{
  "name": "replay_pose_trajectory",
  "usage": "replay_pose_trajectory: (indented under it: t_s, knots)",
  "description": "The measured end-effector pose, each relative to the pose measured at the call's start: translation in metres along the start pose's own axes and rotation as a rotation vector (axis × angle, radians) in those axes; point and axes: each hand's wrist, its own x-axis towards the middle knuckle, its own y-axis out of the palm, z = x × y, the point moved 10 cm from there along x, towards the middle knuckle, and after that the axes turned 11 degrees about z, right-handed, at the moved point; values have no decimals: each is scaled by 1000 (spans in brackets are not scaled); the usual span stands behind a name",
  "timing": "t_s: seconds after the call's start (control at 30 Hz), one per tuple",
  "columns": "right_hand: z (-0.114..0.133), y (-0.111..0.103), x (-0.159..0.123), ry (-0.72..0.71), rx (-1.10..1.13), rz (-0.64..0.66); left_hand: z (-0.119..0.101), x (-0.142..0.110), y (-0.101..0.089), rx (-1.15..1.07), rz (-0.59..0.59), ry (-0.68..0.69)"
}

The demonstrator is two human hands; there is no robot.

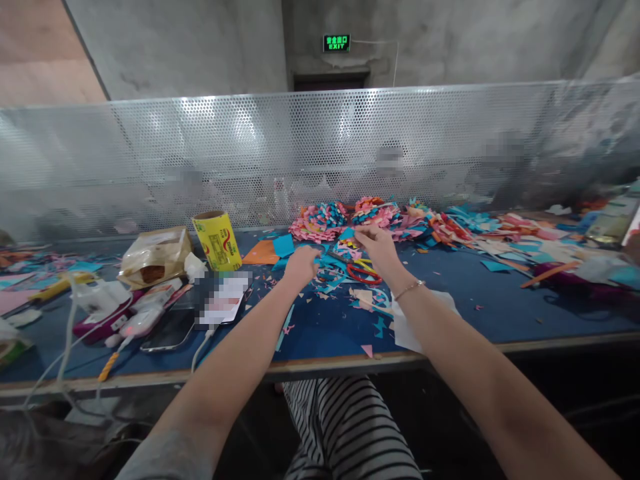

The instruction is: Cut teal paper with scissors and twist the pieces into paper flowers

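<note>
My right hand (pixel 377 250), with a bracelet on its wrist, pinches a small blue piece of paper (pixel 347 233) in front of the paper pompoms. My left hand (pixel 301 265) is closed, its fingers curled; what they hold, if anything, is hidden. Between and just beyond the hands lie scissors (pixel 364 273) with red and yellow handles, among blue paper scraps (pixel 327 275). Pink and blue layered paper pompoms (pixel 320 220) sit behind them. To the left of my left hand, a blue paper square (pixel 284 246) overlaps an orange sheet (pixel 260 253).
A perforated metal screen (pixel 240 153) borders the blue table's far side. At left stand a yellow tube (pixel 217 241), a plastic-wrapped package (pixel 156 255), a lit phone (pixel 227 300), a dark phone (pixel 169 330) and a purple power strip (pixel 100 323) with cables. Cut paper (pixel 525 233) piles up at right.
</note>
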Motion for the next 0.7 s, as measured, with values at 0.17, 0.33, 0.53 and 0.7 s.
replay_pose_trajectory:
  t_s: [0.17, 0.33, 0.53, 0.7]
  knots:
    - [-6, 19, -5, 66, -163, 114, -25, -4, -19, -257, -130, 13]
    - [-7, 29, -10, 110, -170, 170, -30, -5, -15, -230, -91, -50]
    - [-4, 31, -10, 101, -159, 178, -28, -3, -11, -241, -69, -29]
    - [0, 34, -8, 57, -187, 203, -26, -1, -3, -306, -11, -14]
